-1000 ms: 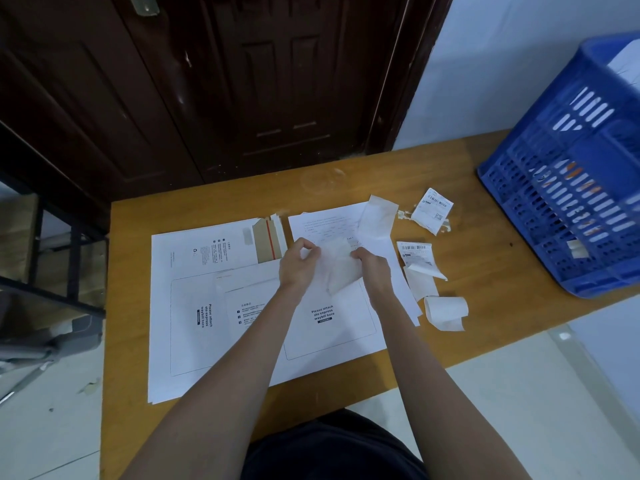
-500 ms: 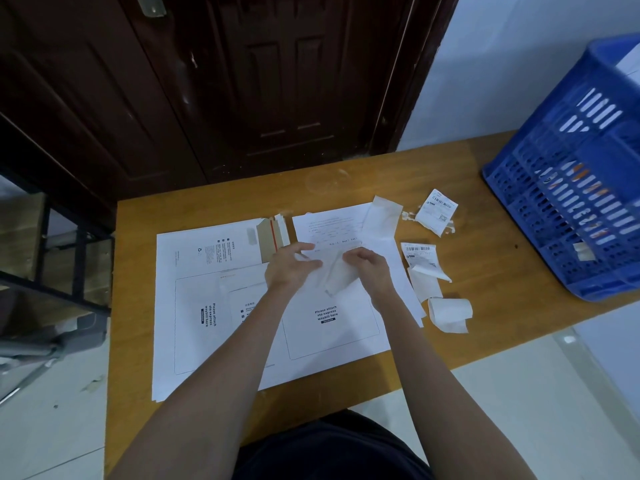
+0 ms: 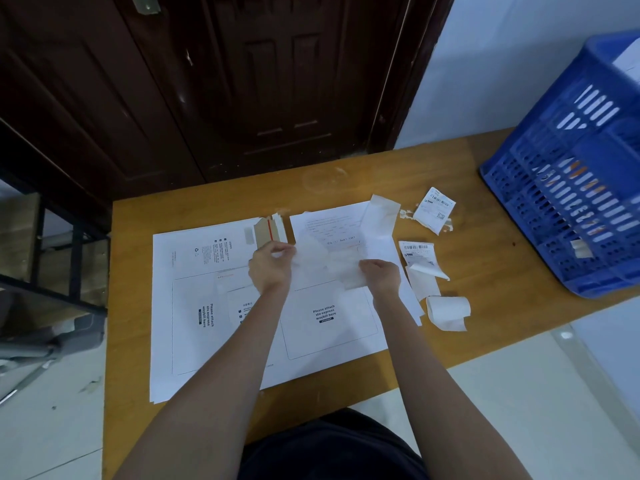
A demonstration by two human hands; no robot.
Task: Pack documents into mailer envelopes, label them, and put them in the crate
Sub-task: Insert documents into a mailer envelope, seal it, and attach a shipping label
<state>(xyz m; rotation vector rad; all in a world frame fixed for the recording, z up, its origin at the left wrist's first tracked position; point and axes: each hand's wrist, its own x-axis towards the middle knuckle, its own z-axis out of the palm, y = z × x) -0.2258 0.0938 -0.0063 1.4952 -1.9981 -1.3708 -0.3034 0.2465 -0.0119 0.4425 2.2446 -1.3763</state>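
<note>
Peeling a label (image 3: 325, 263) over the envelope (image 3: 329, 323), left hand (image 3: 270, 268) and right hand (image 3: 379, 275) pinch its edges; the thin sheet could tear or crease.

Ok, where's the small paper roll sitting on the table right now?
In the head view, the paper roll lies right of the mailer envelopes, near the table's front edge, just below the loose labels.
</note>
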